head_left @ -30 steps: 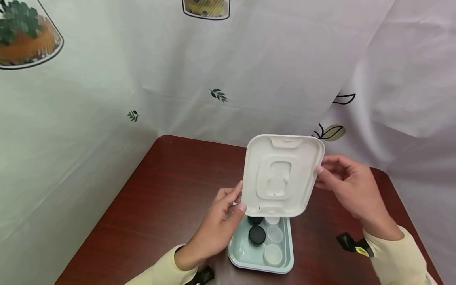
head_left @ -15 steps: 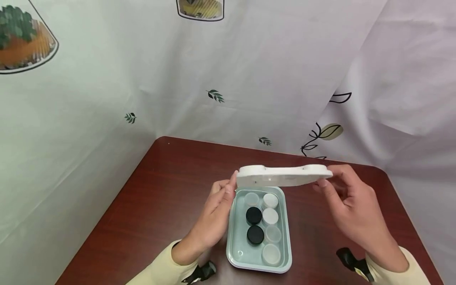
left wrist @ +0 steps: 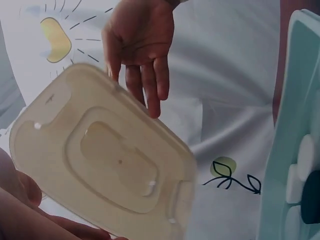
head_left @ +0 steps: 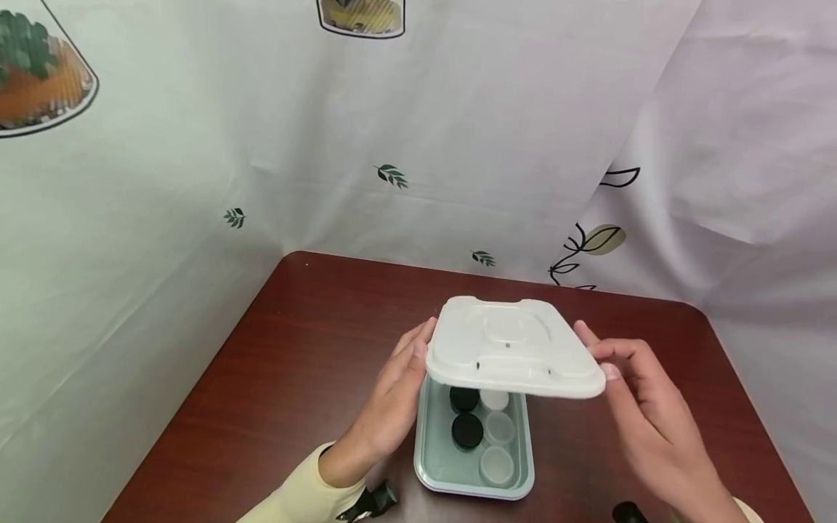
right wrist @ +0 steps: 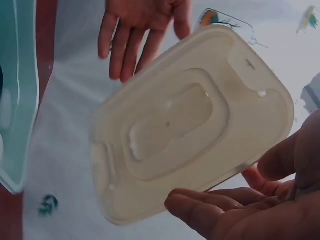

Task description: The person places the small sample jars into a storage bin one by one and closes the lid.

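A white plastic lid (head_left: 513, 345) is held tilted above a pale blue-green tub (head_left: 426, 454), covering its far part in the head view. My left hand (head_left: 386, 407) holds the lid's left edge, fingers nearly straight. At the lid's near right corner, my right hand (head_left: 654, 421) pinches the rim between thumb and fingers. The recessed underside of the lid (left wrist: 120, 160) shows in both wrist views. Inside the tub stand several small round containers, with a black cap (head_left: 467, 431), a white cap (head_left: 494, 399) and a translucent cap (head_left: 497, 465) among their tops; others are hidden.
The tub stands on a dark red-brown wooden table (head_left: 314, 349). White cloth (head_left: 458, 131) printed with leaves and plants hangs behind and beside it. A black strap device (head_left: 373, 501) sits on the left wrist, near the tub's left side.
The lid has tipped from nearly upright, through edge-on, to its top face showing, and come lower over the tub. The right hand has moved nearer; the left stays at the lid's left edge.
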Demonstrator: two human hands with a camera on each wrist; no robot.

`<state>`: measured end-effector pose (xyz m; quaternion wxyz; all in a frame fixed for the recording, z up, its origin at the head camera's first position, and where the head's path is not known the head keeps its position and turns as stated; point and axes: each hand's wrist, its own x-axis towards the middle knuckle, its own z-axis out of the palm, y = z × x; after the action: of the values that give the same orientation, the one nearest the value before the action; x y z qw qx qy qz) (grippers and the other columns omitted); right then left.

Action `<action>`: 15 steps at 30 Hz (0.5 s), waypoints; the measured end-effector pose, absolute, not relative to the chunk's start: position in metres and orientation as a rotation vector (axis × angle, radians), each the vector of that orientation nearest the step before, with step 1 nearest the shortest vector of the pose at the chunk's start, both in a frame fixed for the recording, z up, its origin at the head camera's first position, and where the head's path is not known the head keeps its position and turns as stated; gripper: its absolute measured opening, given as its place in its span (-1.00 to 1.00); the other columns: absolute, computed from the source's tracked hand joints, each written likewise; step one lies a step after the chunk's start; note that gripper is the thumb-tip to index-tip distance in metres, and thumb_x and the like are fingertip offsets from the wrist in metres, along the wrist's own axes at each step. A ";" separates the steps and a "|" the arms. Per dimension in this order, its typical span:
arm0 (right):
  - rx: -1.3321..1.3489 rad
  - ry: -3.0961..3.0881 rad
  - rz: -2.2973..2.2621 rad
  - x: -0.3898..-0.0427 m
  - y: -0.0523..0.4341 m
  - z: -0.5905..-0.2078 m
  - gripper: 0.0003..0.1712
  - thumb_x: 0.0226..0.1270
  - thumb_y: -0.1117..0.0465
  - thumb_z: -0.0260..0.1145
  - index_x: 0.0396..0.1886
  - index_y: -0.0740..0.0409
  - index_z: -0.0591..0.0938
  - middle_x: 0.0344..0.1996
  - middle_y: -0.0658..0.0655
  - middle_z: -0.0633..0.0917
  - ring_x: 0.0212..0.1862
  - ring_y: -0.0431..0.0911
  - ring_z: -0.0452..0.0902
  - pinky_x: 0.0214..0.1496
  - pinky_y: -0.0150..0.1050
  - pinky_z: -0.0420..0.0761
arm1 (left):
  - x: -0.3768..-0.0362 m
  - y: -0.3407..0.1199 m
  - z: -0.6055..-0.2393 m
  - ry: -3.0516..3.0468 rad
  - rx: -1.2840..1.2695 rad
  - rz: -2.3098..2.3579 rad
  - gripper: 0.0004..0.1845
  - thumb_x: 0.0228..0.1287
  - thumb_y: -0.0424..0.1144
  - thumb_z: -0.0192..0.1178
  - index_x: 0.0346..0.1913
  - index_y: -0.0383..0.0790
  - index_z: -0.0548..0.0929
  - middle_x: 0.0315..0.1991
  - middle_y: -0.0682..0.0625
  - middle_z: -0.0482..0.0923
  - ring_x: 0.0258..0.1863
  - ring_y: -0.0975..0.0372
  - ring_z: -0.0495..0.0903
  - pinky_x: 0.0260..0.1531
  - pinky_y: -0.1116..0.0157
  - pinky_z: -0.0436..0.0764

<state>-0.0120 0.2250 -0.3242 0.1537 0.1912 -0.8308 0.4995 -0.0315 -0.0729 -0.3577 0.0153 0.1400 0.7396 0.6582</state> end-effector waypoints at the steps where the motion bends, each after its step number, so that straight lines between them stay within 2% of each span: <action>1: 0.556 -2.367 1.531 -0.011 0.226 -0.328 -0.77 0.65 0.50 -0.01 0.13 0.28 0.49 0.47 0.08 0.58 0.54 -0.26 0.40 0.36 -0.59 0.39 | -0.030 -0.074 -0.359 2.279 0.426 2.058 -0.44 0.79 -0.09 -0.29 0.67 -0.20 0.18 0.69 -0.03 0.10 0.69 0.08 0.04 0.62 0.19 0.10; 4: 0.590 -2.279 1.795 -0.010 0.228 -0.343 -0.76 0.69 0.48 -0.12 0.13 0.38 0.45 0.53 0.10 0.50 0.60 -0.24 0.31 0.44 -0.57 0.31 | -0.026 -0.074 -0.364 2.207 0.393 2.098 -0.44 0.75 -0.17 -0.21 0.67 -0.20 0.18 0.69 -0.03 0.10 0.67 0.08 0.06 0.51 0.50 0.13; 6: 0.612 -2.210 1.919 -0.009 0.226 -0.356 -0.73 0.70 0.49 -0.16 0.17 0.43 0.42 0.56 0.06 0.46 0.61 -0.26 0.27 0.47 -0.59 0.29 | -0.023 -0.073 -0.370 2.198 0.382 2.092 -0.42 0.71 -0.24 -0.16 0.68 -0.20 0.17 0.70 -0.05 0.08 0.67 0.06 0.04 0.47 0.56 0.11; 8: 0.613 -2.194 1.941 -0.007 0.220 -0.369 -0.69 0.69 0.51 -0.17 0.25 0.45 0.40 0.59 0.02 0.43 0.61 -0.30 0.25 0.47 -0.60 0.30 | -0.018 -0.071 -0.376 2.239 0.360 2.038 -0.40 0.69 -0.25 -0.15 0.69 -0.15 0.14 0.72 -0.03 0.03 0.68 0.07 0.00 0.52 0.52 0.06; 10: 0.580 -2.245 1.863 -0.002 0.211 -0.378 -0.64 0.68 0.51 -0.12 0.34 0.41 0.38 0.61 0.04 0.39 0.60 -0.35 0.24 0.45 -0.62 0.31 | -0.012 -0.069 -0.383 2.323 0.340 1.954 -0.38 0.71 -0.21 -0.14 0.71 -0.10 0.10 0.73 0.02 -0.03 0.70 0.11 -0.04 0.62 0.33 0.02; 13: 0.526 -2.366 1.656 0.008 0.199 -0.390 -0.47 0.61 0.51 0.06 0.50 0.25 0.34 0.64 0.16 0.32 0.60 -0.39 0.21 0.46 -0.65 0.26 | -0.004 -0.065 -0.395 2.482 0.345 1.795 -0.35 0.73 -0.11 -0.13 0.73 -0.09 0.02 0.75 0.07 -0.12 0.72 0.17 -0.10 0.68 0.15 -0.04; 15: 0.495 -2.448 1.508 0.012 0.193 -0.397 -0.31 0.54 0.46 0.21 0.58 0.13 0.29 0.66 0.20 0.26 0.62 -0.43 0.15 0.47 -0.68 0.19 | 0.001 -0.063 -0.403 2.592 0.397 1.709 -0.31 0.72 -0.10 -0.10 0.73 -0.16 -0.03 0.76 0.02 -0.16 0.73 0.14 -0.10 0.69 0.16 -0.12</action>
<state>0.0122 0.1929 -0.3972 0.1118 0.1688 -0.8339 0.5135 0.0005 -0.0629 -0.4031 0.0057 0.1267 0.8281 0.5460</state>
